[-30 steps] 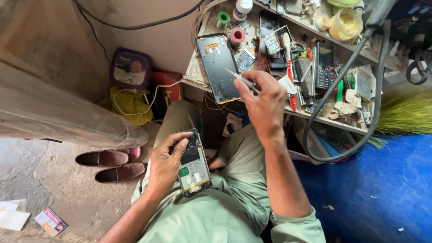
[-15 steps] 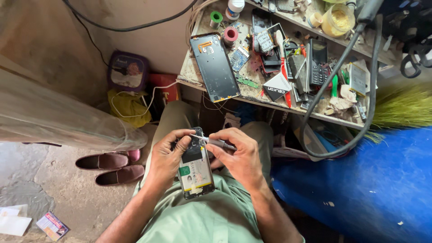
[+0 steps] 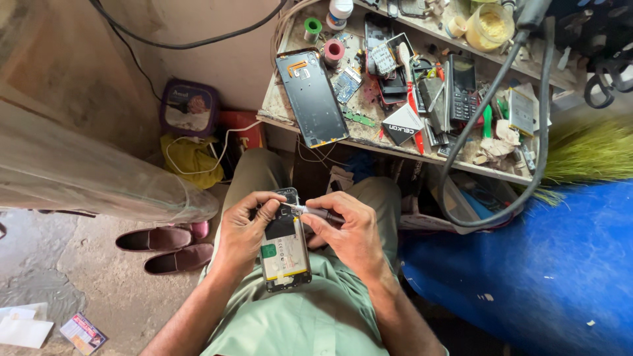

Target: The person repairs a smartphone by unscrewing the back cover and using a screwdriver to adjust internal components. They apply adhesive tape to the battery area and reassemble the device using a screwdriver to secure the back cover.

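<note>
An opened mobile phone [image 3: 283,254] with its back off rests over my lap, battery and circuit board showing. My left hand [image 3: 242,232] grips its left edge and upper end. My right hand [image 3: 353,232] holds a small screwdriver [image 3: 315,211], its tip touching the top part of the phone's board. The phone's removed dark back cover [image 3: 312,97] lies on the workbench [image 3: 277,118] ahead of me.
The workbench carries small circuit boards, a red tape roll [image 3: 334,50], a keypad phone [image 3: 461,87], tools and a yellow jar [image 3: 488,26]. A thick grey cable [image 3: 542,138] loops over it. Shoes [image 3: 168,247] sit on the floor at left, blue tarp [image 3: 527,264] at right.
My right hand came back from the workbench with the screwdriver and now touches its tip to the phone. My left hand has kept hold of the phone.
</note>
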